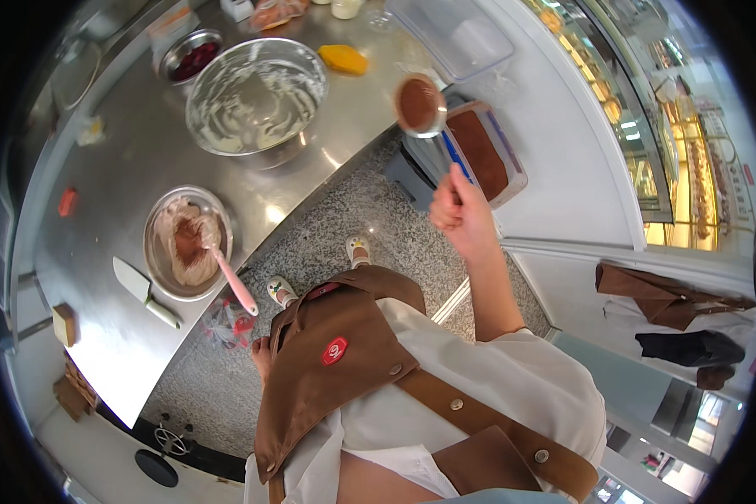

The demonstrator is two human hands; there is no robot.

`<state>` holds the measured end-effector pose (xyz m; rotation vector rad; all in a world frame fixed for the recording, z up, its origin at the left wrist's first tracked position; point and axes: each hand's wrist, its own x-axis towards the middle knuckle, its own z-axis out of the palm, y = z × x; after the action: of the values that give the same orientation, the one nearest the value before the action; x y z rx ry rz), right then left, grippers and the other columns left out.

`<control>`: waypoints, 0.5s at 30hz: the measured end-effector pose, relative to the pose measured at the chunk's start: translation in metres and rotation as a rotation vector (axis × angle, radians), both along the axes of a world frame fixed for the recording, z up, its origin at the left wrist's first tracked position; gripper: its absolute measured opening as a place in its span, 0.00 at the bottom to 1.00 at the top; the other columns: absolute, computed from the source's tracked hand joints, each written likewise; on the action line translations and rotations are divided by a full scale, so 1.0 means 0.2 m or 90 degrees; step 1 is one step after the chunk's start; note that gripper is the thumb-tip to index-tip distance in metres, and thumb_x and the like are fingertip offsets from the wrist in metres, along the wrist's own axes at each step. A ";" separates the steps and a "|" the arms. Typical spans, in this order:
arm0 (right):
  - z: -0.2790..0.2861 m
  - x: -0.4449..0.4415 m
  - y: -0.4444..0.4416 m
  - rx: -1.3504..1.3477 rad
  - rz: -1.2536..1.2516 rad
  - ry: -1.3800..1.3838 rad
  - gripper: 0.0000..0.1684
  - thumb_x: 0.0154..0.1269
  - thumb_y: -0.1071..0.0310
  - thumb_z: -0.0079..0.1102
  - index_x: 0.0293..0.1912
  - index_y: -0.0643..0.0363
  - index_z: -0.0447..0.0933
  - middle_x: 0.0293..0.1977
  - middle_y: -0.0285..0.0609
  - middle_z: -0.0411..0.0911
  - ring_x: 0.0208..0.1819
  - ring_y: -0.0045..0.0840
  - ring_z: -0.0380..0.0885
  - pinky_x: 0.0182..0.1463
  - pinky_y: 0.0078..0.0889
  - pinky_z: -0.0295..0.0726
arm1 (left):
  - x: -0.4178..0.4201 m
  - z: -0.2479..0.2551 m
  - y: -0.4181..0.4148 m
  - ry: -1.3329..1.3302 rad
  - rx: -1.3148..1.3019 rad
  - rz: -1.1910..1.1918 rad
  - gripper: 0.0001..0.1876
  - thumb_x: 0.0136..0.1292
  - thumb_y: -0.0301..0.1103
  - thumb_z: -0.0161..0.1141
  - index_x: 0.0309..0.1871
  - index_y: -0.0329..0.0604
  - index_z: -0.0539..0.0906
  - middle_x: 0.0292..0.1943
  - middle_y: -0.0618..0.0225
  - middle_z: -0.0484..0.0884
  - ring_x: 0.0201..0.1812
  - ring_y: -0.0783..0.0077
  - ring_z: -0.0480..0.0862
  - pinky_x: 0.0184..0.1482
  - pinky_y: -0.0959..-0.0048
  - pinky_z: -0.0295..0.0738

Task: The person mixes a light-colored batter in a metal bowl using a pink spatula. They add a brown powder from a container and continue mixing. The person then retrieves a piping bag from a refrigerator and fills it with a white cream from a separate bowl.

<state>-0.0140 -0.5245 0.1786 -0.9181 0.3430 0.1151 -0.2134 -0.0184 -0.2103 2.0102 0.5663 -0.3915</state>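
My right hand [463, 211] grips the blue handle of a small round sieve [419, 106] with brown powder in it, held up beside the counter's edge. Below and right of the sieve is a plastic tub [488, 151] of brown powder. My left hand [262, 356] hangs low beside the brown apron, mostly hidden; its fingers cannot be made out well. On the steel counter a metal bowl [227, 217] holds pale brown cream [192, 268] with darker powder on top. A spatula with a pink handle [236, 283] leans in it over the rim.
A large metal bowl [258, 148] smeared with white cream stands farther along the counter [126, 170]. Near it are a bowl of dark red pieces [195, 61] and a yellow item [344, 59]. A knife-shaped spreader [142, 290] lies by the cream bowl. A clear plastic container [457, 38] is at the top.
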 end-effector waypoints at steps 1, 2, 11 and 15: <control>-0.07 -0.07 -0.16 -0.013 -0.061 0.012 0.29 0.75 0.49 0.38 0.19 0.53 0.62 0.10 0.26 0.49 0.11 0.13 0.46 0.16 0.19 0.46 | 0.07 0.08 -0.06 0.079 -0.018 0.055 0.16 0.60 0.40 0.54 0.39 0.35 0.81 0.36 0.55 0.83 0.41 0.58 0.80 0.47 0.65 0.71; -0.17 -0.14 -0.30 -0.022 -0.117 0.025 0.28 0.75 0.49 0.38 0.20 0.53 0.62 0.10 0.26 0.48 0.11 0.14 0.45 0.16 0.19 0.46 | 0.11 0.16 -0.11 0.158 -0.031 0.115 0.16 0.60 0.41 0.54 0.39 0.36 0.81 0.36 0.55 0.82 0.41 0.57 0.80 0.47 0.64 0.71; -1.18 -0.49 -1.33 -0.046 -0.403 0.435 0.24 0.75 0.49 0.39 0.27 0.54 0.66 0.11 0.25 0.50 0.10 0.13 0.45 0.13 0.20 0.43 | -0.02 0.01 -0.16 0.089 0.147 -0.001 0.17 0.62 0.45 0.56 0.38 0.39 0.81 0.36 0.54 0.82 0.40 0.53 0.79 0.46 0.62 0.71; -1.45 -0.46 -1.49 -0.197 -0.387 0.575 0.23 0.71 0.51 0.43 0.26 0.56 0.69 0.11 0.28 0.52 0.09 0.16 0.48 0.12 0.22 0.49 | -0.04 0.04 -0.24 0.110 0.164 -0.003 0.16 0.62 0.45 0.56 0.39 0.39 0.81 0.36 0.54 0.82 0.40 0.54 0.79 0.46 0.63 0.71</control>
<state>-0.1056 -0.8229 -0.1114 -0.9873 1.4939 -0.0973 -0.2205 -0.0654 -0.2027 2.2381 0.7516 -0.5204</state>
